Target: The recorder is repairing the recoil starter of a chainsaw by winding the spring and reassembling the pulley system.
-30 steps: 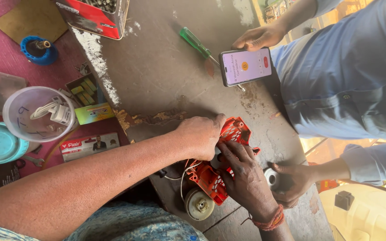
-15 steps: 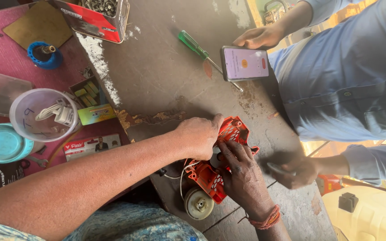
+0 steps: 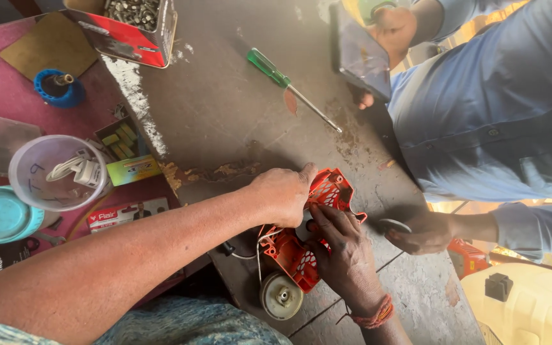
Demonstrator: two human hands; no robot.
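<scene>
Packaging first, from the left: red-and-white flat card pack (image 3: 126, 212) and yellow-green label card (image 3: 133, 170) on the pink mat. At the grey bench's near edge, my left hand (image 3: 282, 195) clamps the red vented plastic housing (image 3: 292, 254). My right hand (image 3: 343, 252) presses on it, fingers together; any pinch is hidden. Fitting stage, I judge; next needs steady holding.

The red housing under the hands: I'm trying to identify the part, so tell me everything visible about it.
The red housing looks like moulded plastic with slotted vent grilles, lying flat near the edge of the grey worktable. The left hand presses on its upper end; the right hand covers its middle, fingers on the grille. A white wire loops at its left side, and a round metal pulley-like wheel sits at its lower end.
</scene>
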